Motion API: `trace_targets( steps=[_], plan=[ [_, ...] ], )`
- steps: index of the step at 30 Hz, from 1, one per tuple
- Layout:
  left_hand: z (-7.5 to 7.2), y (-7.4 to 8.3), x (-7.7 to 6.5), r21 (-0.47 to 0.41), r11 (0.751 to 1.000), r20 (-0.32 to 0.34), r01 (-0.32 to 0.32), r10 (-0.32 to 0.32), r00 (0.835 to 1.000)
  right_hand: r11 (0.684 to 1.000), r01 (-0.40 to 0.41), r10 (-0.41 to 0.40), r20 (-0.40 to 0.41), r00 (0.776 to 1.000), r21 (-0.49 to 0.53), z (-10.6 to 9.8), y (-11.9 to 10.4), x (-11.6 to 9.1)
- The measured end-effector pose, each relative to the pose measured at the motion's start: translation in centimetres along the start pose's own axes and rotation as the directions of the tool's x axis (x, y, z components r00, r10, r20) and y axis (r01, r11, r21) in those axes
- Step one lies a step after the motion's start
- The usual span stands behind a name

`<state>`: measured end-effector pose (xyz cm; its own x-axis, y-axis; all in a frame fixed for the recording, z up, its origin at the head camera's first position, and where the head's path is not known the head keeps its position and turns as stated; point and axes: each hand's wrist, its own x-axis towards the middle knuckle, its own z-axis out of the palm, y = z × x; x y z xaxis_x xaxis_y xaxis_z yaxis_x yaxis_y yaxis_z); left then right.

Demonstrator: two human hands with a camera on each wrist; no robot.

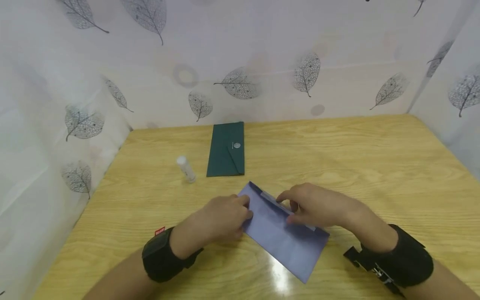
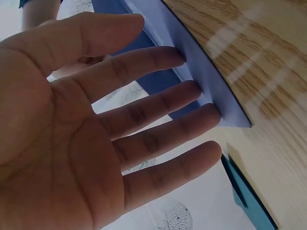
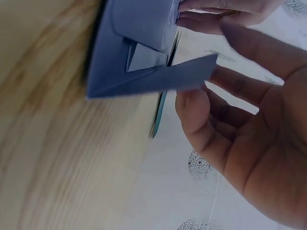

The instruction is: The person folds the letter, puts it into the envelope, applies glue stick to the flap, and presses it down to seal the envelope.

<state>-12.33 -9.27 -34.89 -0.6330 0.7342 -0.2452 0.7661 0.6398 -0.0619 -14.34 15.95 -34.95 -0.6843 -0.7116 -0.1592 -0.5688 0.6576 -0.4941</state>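
A lavender-blue paper envelope [image 1: 281, 239] lies slantwise on the table in front of me, its long flap [image 3: 168, 79] standing partly raised along the far side. My left hand [image 1: 226, 216] is at the envelope's left end. In the left wrist view its fingers [image 2: 153, 115] are nearly straight, several tips resting against the paper, with the thumb apart from it. Over the far right side, my right hand [image 1: 318, 206] has the flap between its curled thumb and fingers, as the right wrist view shows. The flap's inner side is partly hidden.
Behind the lavender envelope lies a dark green envelope [image 1: 225, 156] with its flap folded down. A small white capped tube [image 1: 186, 169] is left of it. The wooden table [image 1: 375, 166] meets a leaf-patterned curtain [image 1: 262, 50] at the back and sides.
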Motion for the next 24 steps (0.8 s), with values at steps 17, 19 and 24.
trace_targets(
  steps=[17,19,24],
  plan=[
    [0.4,-0.3,0.6,0.005,1.0,0.002,-0.005,0.005,1.0,0.998,-0.032,0.041,0.183,0.982,-0.048,1.1,-1.2,0.1],
    [0.5,-0.4,0.8,-0.006,1.0,0.021,0.016,-0.016,1.0,0.999,-0.023,0.031,0.187,0.982,-0.049,1.0,-1.1,0.2],
    [0.8,-0.4,1.3,0.015,1.0,0.012,-0.003,0.002,1.0,0.998,-0.003,0.014,0.197,0.98,-0.056,0.7,-1.0,-0.2]
  ],
)
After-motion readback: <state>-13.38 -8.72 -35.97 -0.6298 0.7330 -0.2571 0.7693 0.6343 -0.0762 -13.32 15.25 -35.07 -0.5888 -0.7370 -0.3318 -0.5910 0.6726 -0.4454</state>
